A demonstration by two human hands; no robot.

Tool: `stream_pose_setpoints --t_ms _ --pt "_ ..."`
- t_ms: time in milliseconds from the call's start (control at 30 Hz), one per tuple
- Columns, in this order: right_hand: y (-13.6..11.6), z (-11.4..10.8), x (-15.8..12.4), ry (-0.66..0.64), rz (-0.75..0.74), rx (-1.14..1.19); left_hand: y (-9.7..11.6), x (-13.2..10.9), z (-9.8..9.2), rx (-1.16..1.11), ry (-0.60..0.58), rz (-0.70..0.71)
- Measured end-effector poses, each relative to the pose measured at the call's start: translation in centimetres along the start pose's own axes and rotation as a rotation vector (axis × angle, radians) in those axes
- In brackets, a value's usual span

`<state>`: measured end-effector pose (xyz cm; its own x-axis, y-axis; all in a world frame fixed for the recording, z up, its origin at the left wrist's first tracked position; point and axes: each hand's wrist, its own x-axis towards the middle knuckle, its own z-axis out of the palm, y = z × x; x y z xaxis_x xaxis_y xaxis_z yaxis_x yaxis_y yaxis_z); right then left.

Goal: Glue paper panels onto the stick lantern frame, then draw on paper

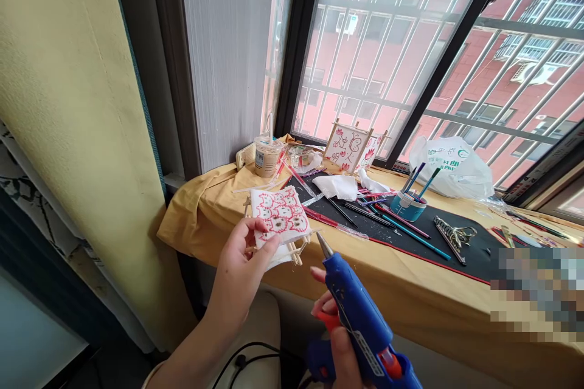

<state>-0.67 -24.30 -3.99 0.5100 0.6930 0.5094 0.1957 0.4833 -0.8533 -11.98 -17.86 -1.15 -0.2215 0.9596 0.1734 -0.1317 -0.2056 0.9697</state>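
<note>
The left hand (241, 267) is curled nearly shut, thumb and fingers gripping a small square frame of thin pale wooden sticks (294, 252) faced with a white paper panel (276, 216) drawn with a repeating red pattern. The frame is held in the air just beyond the front edge of the worktop, near its left end. The right hand (335, 340) is closed around the grip of a blue plastic hot glue gun (360, 316), one finger on its orange trigger (328, 320). The gun's metal nozzle (325, 246) tilts up, its tip just beside the wooden frame, with no contact visible. The worktop is a windowsill under a yellow cloth (410, 279), carrying a black mat (474, 255) scattered with coloured sticks, and a round teal pot of pens (408, 208). A clear plastic cup (267, 157) stands near the back left corner, and a similar paper-and-wood frame (349, 146) stands upright on the back edge
</note>
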Motion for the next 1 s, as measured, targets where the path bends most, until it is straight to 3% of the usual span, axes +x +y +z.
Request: stream_pose_setpoints --t_ms 233,433,600,833,1000 --pt "0.8 0.7 0.5 -0.128 0.107 0.149 0.2 -0.4 0.3 0.086 -0.030 0.015" --pt "-0.2 2.4 0.1 -0.037 0.248 0.129 0.3 -0.7 0.5 0.111 -0.018 0.067" --pt "-0.5 2.6 -0.2 0.051 0.318 0.104 0.1 -0.8 0.7 0.075 -0.026 0.064" --pt "-0.2 1.9 0.0 0.066 0.276 0.241 -0.4 -0.6 0.4 0.210 -0.013 0.083" --pt "0.1 1.9 -0.5 0.160 0.224 0.346 -0.4 -0.1 0.0 0.372 0.051 0.153"
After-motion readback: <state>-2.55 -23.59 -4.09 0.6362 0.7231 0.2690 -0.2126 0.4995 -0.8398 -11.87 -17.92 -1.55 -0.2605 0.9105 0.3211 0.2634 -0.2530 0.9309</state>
